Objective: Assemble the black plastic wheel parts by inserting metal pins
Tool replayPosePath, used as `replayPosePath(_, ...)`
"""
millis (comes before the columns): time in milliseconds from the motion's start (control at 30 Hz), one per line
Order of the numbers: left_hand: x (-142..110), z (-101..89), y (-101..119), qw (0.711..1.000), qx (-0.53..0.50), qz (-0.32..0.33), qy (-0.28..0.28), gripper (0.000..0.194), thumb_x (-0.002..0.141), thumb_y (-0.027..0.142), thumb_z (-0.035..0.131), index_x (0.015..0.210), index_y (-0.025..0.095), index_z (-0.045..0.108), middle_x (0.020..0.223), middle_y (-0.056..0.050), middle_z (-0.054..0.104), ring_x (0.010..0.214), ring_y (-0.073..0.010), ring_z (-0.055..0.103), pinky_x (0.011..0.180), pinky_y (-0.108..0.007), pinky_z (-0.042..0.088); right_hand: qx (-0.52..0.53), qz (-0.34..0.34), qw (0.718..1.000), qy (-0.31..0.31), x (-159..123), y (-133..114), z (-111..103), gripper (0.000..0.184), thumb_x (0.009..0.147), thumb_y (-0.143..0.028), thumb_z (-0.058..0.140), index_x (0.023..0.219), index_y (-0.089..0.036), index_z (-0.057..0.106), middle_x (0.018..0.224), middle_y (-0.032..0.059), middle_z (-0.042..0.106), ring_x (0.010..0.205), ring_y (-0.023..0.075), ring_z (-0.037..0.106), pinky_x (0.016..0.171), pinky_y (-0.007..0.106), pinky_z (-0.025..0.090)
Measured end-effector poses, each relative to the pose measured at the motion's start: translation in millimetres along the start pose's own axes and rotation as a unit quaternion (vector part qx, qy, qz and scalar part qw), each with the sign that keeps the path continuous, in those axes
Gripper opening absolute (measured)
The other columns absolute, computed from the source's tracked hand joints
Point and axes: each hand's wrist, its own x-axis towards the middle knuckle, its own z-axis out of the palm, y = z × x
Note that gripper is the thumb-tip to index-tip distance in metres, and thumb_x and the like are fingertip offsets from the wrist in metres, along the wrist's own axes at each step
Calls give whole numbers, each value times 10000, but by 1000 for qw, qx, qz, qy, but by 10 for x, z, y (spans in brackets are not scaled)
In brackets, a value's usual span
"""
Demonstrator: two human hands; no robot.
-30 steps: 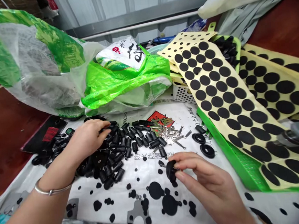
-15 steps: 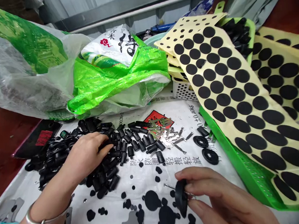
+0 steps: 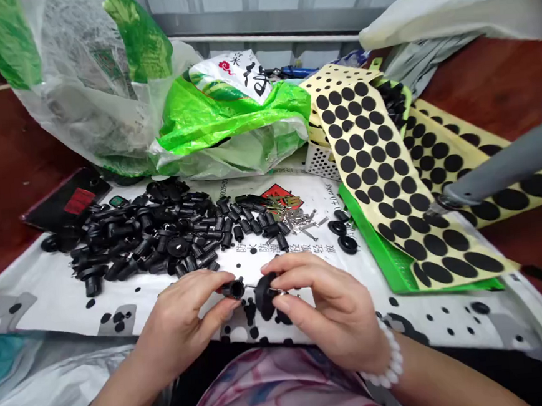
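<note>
My left hand (image 3: 186, 319) pinches a small black plastic tube (image 3: 233, 288) by its end. My right hand (image 3: 329, 308) grips a round black disc (image 3: 263, 296) with a thin metal pin through it. The pin's tip points at the tube's mouth, and the two parts nearly meet above the near edge of the white printed sheet (image 3: 44, 296). Behind my hands lies a heap of several black tubes (image 3: 161, 236). A small pile of metal pins (image 3: 298, 216) and two black rings (image 3: 342, 235) lie to the right of the heap.
Green and clear plastic bags (image 3: 227, 125) stand at the back. Yellow sheets with black round pads (image 3: 381, 175) lie over a green tray (image 3: 378, 251) on the right. A grey bar (image 3: 507, 165) crosses from the right. A black flat package (image 3: 64, 200) lies at the left.
My left hand left the heap with a black tube and came to the front. My right hand brought the disc with its pin up to the tube. The camera tipped down and back.
</note>
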Motion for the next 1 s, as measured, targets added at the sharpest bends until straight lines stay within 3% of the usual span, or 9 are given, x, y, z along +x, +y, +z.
replayPosePath(200,-286,-84,36,1000,-20,-13,9,196,853,299,565,1000,185,625,872,-51,706,791,-176,664,728,-264,527,-63,-53,994,-73,-58,-183,156,140,839,-106,560,962,-143,617,995,132,662,939,195,636,793,338,554)
replayPosePath(400,-292,-60,-126,998,63,-7,29,221,881,318,517,985,153,622,860,-79,692,772,-205,637,717,-326,494,-65,-38,996,-48,-66,-269,175,129,829,-97,567,932,-153,622,972,119,666,916,195,639,792,345,544)
replayPosePath(533,26,114,-191,990,133,26,-31,210,884,295,504,922,147,648,854,-91,689,806,-234,620,813,-398,468,-91,-24,996,-12,-101,-228,56,134,818,-90,580,924,-161,622,979,107,664,919,197,633,801,354,533)
replayPosePath(667,450,222,-250,979,166,30,-111,217,860,300,536,978,164,657,1000,-97,674,935,-237,609,974,-423,374,-98,16,995,9,-122,-100,-143,146,820,-85,584,929,-176,619,999,97,654,944,203,622,822,374,522)
replayPosePath(833,1058,143,-530,962,233,-63,-126,338,877,345,457,1060,126,638,1021,-156,664,956,-295,603,887,-432,407,-78,32,996,36,-31,119,-329,140,821,-88,582,920,-179,622,969,88,656,945,206,622,828,380,524)
replayPosePath(1000,1527,312,-889,925,275,-153,-212,322,797,406,519,850,145,701,831,-151,703,842,-314,641,756,-382,451,-49,24,998,28,46,227,-488,157,814,-71,587,928,-174,622,973,84,658,933,193,622,811,348,527)
